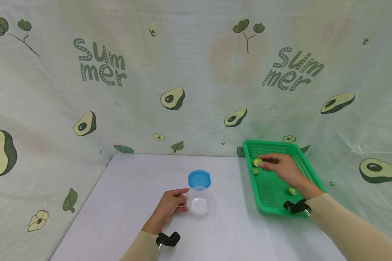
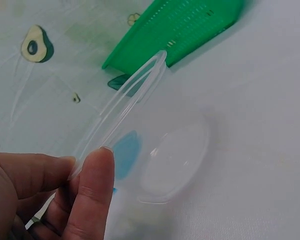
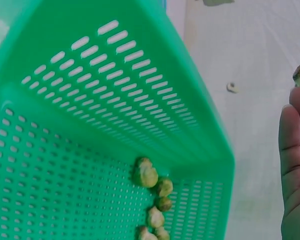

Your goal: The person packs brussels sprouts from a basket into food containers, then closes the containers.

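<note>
green, rounded vegetable (image 1: 257, 162) is pinched by right hand (image 1: 282, 168), clear plastic tub (image 1: 199, 206) by left hand (image 1: 170, 205).

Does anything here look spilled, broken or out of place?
Nothing stands out. The loose sprouts lie inside the green basket, the blue lid lies just beyond the clear container, and no spill or breakage shows.

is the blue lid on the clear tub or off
Off: the blue lid lies just beyond the clear tub, whose bare rim the left hand pinches.
</note>
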`<state>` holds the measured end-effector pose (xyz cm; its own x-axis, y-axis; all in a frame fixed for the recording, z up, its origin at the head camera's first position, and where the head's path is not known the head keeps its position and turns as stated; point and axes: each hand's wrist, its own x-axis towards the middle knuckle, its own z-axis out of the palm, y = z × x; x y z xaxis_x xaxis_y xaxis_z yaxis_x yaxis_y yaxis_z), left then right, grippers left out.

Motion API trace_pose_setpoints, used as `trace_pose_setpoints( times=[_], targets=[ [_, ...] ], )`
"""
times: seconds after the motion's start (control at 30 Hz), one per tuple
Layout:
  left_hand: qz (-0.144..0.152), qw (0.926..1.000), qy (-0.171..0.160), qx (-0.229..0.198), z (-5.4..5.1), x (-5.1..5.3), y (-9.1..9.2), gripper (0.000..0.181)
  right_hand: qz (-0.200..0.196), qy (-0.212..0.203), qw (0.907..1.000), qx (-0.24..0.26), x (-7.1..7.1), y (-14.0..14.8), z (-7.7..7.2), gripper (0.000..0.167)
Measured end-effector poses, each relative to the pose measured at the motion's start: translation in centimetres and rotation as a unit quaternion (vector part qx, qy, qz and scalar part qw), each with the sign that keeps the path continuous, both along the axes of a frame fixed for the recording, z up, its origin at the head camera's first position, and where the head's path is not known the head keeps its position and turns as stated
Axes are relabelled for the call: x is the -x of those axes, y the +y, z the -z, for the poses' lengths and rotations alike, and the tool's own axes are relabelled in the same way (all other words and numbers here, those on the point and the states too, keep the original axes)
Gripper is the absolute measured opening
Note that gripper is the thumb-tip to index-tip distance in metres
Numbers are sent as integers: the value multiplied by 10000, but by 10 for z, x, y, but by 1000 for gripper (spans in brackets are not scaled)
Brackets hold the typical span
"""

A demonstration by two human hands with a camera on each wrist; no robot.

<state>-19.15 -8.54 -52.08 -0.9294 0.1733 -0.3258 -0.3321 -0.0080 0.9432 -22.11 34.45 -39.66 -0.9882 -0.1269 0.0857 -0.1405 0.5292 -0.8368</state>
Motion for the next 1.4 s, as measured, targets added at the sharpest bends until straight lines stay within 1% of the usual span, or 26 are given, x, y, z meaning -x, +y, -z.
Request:
trace_pose_setpoints(
  times=[0.17, 0.47, 0.7, 0.97, 1.17, 1.3, 1.4],
  targets=[
    [-19, 10000, -17, -5, -1, -1, 1, 45, 79, 59, 9998, 145, -2, -12, 0, 41],
    [-43, 9999, -12, 100, -3, -4, 2, 44, -44, 112, 9973, 726, -9, -37, 1, 37],
    [-59, 9999, -78, 107, -2, -2, 2, 44, -108, 33, 9938, 1104, -15, -57, 2, 38],
    [-33, 9999, -52, 83, -2, -2, 1, 44, -198, 228, 9895, 1411, -20, -84, 6, 38],
    [-57, 9999, -99, 126, -4, -2, 2, 44, -319, 377, 9864, 1567, -26, -111, 16, 30],
    [-61, 9998, -124, 119, -5, -2, 2, 44, -376, 518, 9841, 1656, -30, -129, 26, 27],
    [-61, 9998, -128, 119, -4, -3, 2, 44, -454, 533, 9825, 1725, -33, -140, 34, 26]
  ],
)
